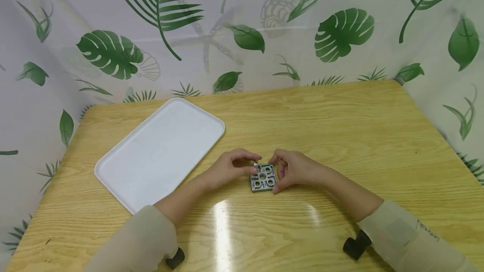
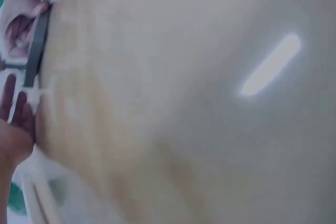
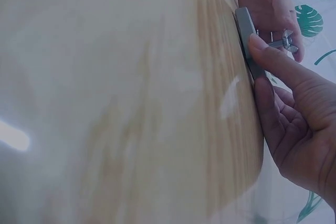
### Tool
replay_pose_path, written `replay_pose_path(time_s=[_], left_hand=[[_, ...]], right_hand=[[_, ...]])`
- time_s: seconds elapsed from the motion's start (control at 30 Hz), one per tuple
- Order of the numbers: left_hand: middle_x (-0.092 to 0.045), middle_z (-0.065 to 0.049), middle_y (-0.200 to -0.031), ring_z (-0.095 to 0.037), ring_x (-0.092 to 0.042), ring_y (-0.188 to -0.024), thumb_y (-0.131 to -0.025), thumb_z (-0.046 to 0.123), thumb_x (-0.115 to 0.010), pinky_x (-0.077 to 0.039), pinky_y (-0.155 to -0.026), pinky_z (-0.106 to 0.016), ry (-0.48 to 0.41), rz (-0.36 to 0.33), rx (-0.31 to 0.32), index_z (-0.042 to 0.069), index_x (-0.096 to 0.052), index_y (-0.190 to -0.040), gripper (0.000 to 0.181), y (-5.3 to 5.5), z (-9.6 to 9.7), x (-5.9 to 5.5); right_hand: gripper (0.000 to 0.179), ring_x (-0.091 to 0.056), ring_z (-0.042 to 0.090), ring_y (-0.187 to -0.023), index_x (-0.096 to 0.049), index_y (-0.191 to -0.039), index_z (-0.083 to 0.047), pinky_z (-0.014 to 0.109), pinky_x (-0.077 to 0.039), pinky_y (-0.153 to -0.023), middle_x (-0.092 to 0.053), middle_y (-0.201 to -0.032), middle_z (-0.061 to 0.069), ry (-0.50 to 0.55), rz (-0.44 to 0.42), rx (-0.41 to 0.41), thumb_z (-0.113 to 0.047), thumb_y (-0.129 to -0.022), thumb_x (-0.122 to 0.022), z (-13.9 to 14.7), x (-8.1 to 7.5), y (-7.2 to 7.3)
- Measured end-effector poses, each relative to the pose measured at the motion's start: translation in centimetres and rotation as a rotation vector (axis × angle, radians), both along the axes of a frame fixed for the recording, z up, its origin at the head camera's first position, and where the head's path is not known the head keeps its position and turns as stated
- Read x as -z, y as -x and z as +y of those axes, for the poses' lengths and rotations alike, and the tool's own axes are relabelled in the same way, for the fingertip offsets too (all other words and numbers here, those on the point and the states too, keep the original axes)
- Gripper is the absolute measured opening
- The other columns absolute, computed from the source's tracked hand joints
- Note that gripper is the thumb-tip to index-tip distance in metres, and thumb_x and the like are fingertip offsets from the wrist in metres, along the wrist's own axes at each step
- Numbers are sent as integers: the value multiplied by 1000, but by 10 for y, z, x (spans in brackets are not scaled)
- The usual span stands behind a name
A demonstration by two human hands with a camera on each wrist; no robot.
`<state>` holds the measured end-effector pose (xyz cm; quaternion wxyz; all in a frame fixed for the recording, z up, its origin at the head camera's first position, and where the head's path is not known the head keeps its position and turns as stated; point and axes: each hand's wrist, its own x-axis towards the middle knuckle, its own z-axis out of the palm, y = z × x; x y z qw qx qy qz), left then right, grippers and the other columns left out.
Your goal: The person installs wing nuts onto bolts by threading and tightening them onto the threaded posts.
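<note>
A grey square plate [image 1: 263, 181] with several round holes lies on the table, seen edge-on in both wrist views. From its far left corner rises a metal wing screw [image 3: 286, 41] on a thin shaft. My left hand [image 1: 226, 168] has its thumb and forefinger curled around the screw's winged head; the exact contact is hard to see. The left wrist view shows other fingers [image 2: 21, 109] of that hand held off to the side of the shaft. My right hand [image 1: 296, 169] grips the plate's right side, with thumb and forefinger on its edge.
To the left, a white rectangular tray [image 1: 162, 150] lies at an angle, its near end partly behind my left forearm. The wooden table [image 1: 340, 121] reaches back to a leaf-patterned cloth [image 1: 208, 24]. Black pieces [image 1: 355, 245] hang beneath both sleeves.
</note>
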<state>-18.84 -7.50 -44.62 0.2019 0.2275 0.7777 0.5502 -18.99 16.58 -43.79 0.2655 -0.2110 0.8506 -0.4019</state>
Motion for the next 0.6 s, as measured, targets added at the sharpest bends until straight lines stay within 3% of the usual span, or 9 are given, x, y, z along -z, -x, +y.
replay_pose_path(time_s=[0.13,0.4,0.5,0.6], left_hand=[[-60,1,-113,-13,-53,-105,-89,22,-67,-44,-92,-30,70,-20,157,17,-63,-122,34,15,-4,-8],[-55,-4,-117,-15,-48,-106,-95,14,-58,-42,-93,-27,116,-12,417,8,-61,-125,32,38,-5,-19],[-56,-6,-118,-14,-47,-105,-96,12,-54,-42,-91,-27,106,-13,479,5,-63,-122,28,42,-3,-21],[-56,-6,-117,-13,-47,-105,-96,10,-54,-42,-92,-27,92,-25,486,3,-64,-118,25,42,-1,-21]], right_hand=[[65,-54,14,-61,-52,-112,-3,25,-45,-56,-60,-70,2,-2,3,-4,-24,-64,-89,1,0,0],[64,-54,14,-61,-52,-111,-4,24,-45,-56,-60,-70,2,-10,9,-7,-25,-63,-89,1,-1,1],[64,-54,14,-61,-52,-111,-4,24,-44,-56,-60,-70,1,-14,8,-7,-25,-64,-89,0,-1,1],[63,-54,13,-61,-52,-111,-3,24,-43,-56,-60,-69,1,-10,13,-13,-25,-64,-88,0,-1,0]])
